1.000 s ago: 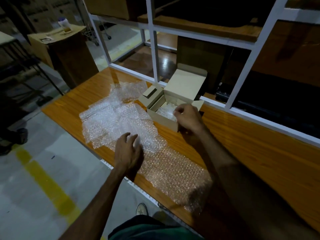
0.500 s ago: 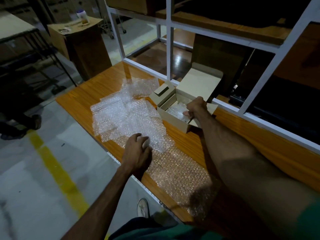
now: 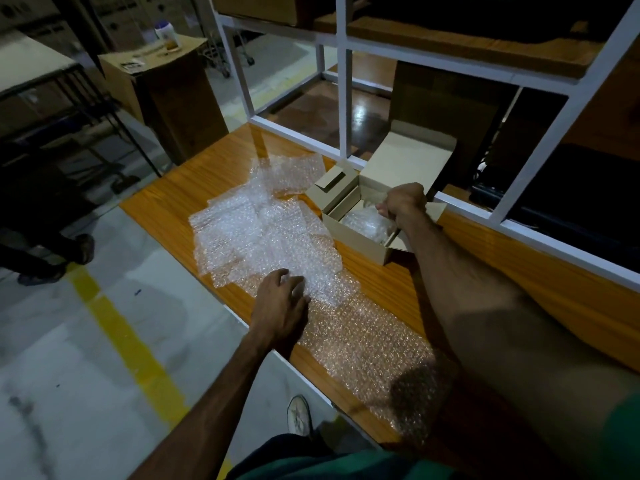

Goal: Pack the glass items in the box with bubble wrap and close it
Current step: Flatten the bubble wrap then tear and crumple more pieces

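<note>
One open cardboard box (image 3: 353, 233) sits on the wooden table (image 3: 519, 271), holding one bubble-wrapped bundle (image 3: 367, 225). The right hand (image 3: 403, 202) hovers curled above it; whether it grips anything is unclear. The left hand (image 3: 282, 303) rests, fingers relaxed, on loose bubble wrap sheets (image 3: 263, 237).

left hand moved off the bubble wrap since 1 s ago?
No. The left hand rests on the near part of the bubble wrap by the table front edge, as before; only the camera shifted.
</note>
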### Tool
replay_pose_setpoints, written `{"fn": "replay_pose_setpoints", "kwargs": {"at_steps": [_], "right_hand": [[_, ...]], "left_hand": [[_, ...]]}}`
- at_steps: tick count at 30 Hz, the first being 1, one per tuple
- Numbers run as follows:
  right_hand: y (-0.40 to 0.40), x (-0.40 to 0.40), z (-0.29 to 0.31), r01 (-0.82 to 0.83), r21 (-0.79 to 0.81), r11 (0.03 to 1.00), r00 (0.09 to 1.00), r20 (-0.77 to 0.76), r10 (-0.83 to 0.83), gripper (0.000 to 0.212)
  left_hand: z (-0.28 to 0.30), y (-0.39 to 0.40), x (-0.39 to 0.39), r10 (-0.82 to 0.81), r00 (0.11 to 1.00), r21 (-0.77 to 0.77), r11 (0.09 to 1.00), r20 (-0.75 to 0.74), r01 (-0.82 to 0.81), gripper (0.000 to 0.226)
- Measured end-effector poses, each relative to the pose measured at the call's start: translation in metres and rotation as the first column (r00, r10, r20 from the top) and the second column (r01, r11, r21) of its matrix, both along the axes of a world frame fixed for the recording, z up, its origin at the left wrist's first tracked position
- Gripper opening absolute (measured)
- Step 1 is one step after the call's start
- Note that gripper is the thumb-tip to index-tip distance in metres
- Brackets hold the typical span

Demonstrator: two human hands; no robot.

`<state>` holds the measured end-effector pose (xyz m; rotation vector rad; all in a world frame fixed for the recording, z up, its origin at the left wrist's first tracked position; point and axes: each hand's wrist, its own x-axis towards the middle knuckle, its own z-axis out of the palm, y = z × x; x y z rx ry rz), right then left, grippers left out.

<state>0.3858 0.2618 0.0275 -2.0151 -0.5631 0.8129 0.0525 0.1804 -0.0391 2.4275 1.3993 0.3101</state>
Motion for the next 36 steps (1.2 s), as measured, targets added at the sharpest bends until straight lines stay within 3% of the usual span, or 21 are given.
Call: {"fn": "replay_pose_setpoints", "kwargs": {"at_steps": [1,2,3,4,7,10,15,19,24,28,33,36], "right_hand": [[0.001,0.0,0.001,-0.051,-0.012,0.999,0.987,0.154,0.052,0.043],[-0.006,-0.003,0.005,0.039,0.08,0.996,0.989,0.14,-0.05,0.032],[-0.01,-0.006,0.014,0.124,0.154,0.98,0.992,-0.043,-0.118,0.012],[-0.013,-0.008,0.016,0.093,0.129,0.987,0.994,0.038,-0.098,0.007],[-0.03,-0.014,0.035,0.118,0.273,0.955,0.978,0.134,-0.159,0.021],[-0.045,-0.017,0.048,0.015,0.382,0.924,0.933,0.327,-0.15,0.017],[-0.09,-0.039,0.056,-0.18,0.495,0.85,0.935,0.354,-0.008,0.016],[-0.136,-0.076,0.046,-0.302,0.437,0.847,0.92,0.366,0.14,0.022],[-0.199,-0.115,0.003,-0.516,0.241,0.822,0.81,0.45,0.377,0.035],[-0.22,-0.125,-0.023,-0.674,0.141,0.725,0.661,0.554,0.507,0.035],[-0.226,-0.129,-0.027,-0.758,-0.023,0.652,0.419,0.749,0.513,0.026],[-0.231,-0.13,-0.032,-0.777,-0.045,0.628,0.365,0.781,0.507,0.029]], "left_hand": [[0.0,0.003,-0.001,-0.002,1.0,0.023,1.0,0.013,0.002,0.041],[-0.002,0.006,-0.002,-0.006,1.0,0.045,0.999,0.012,0.005,0.043],[-0.001,0.005,-0.002,-0.003,1.0,0.042,0.999,0.02,0.002,0.044],[-0.004,0.005,-0.003,0.001,1.0,0.027,1.0,0.008,-0.001,0.045],[-0.002,0.004,-0.003,0.009,1.0,-0.009,1.0,0.026,-0.008,0.047],[0.003,0.002,-0.006,0.01,0.997,-0.003,1.0,0.081,-0.01,0.045],[0.004,0.005,-0.01,0.048,0.992,-0.002,0.999,0.117,-0.048,0.043],[0.0,0.012,-0.018,0.048,0.993,-0.001,0.999,0.106,-0.048,0.042],[0.001,0.02,-0.025,0.087,0.99,0.016,0.996,0.112,-0.089,0.041],[0.0,0.03,-0.029,0.099,0.992,0.029,0.994,0.075,-0.101,0.045],[-0.003,0.039,-0.035,0.115,0.993,0.013,0.993,0.016,-0.115,0.056],[-0.003,0.044,-0.037,0.129,0.992,0.001,0.992,-0.013,-0.129,0.07]]}}
